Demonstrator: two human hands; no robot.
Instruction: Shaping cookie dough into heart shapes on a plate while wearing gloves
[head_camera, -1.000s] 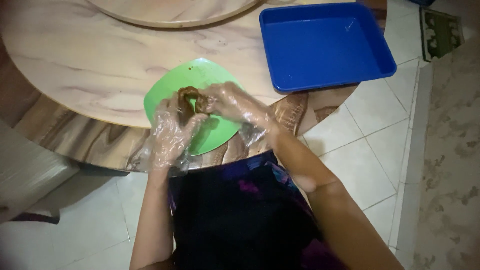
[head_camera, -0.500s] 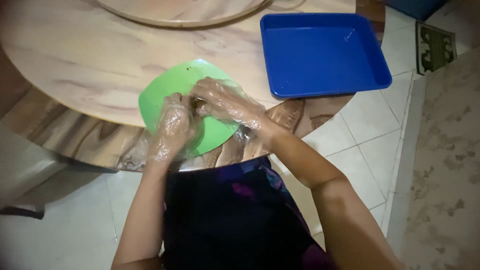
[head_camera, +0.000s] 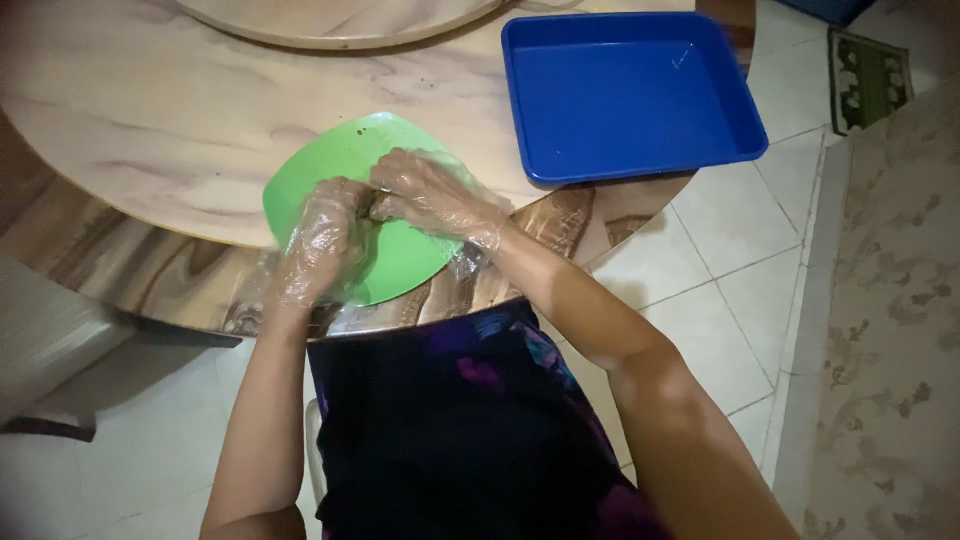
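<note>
Both my hands wear clear plastic gloves and meet over a green plate (head_camera: 340, 150) near the round table's front edge. My left hand (head_camera: 322, 240) and my right hand (head_camera: 430, 195) close together around a small brown lump of food (head_camera: 376, 205). Only a sliver of the lump shows between the fingers. The plate's front half is covered by my hands.
An empty blue rectangular tray (head_camera: 630, 95) lies on the marble-patterned round table (head_camera: 150, 120) to the right of the plate. A raised round turntable (head_camera: 330, 20) sits at the table's middle. White floor tiles and a patterned rug (head_camera: 890, 330) lie to the right.
My hands have pressed closer together around the brown lump, hiding more of it. The camera view has shifted slightly.
</note>
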